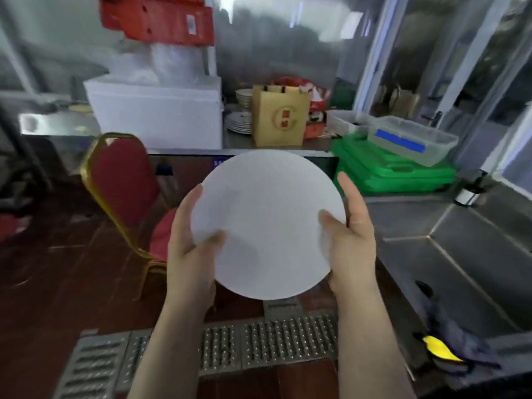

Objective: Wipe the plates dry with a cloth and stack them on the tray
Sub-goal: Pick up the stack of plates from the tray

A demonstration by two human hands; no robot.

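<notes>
A round white plate [267, 223] is held up in front of me, above the floor, its face toward the camera. My left hand [191, 249] grips its left rim, thumb on the face and fingers behind. On the right rim my right hand [349, 234] holds it the same way, thumb on the face. A dark cloth with a yellow patch [449, 341] lies on the sink's front edge at the lower right. Green trays [394, 174] are stacked on the counter at the right, with a clear plastic box [411, 139] on top.
A steel sink basin [460, 269] lies to my right. A red chair with a gold frame [123, 191] stands at the left. A metal floor grate [218, 349] runs below my arms. At the back counter are stacked plates [240, 122], a paper bag [280, 119] and a white foam box [155, 113].
</notes>
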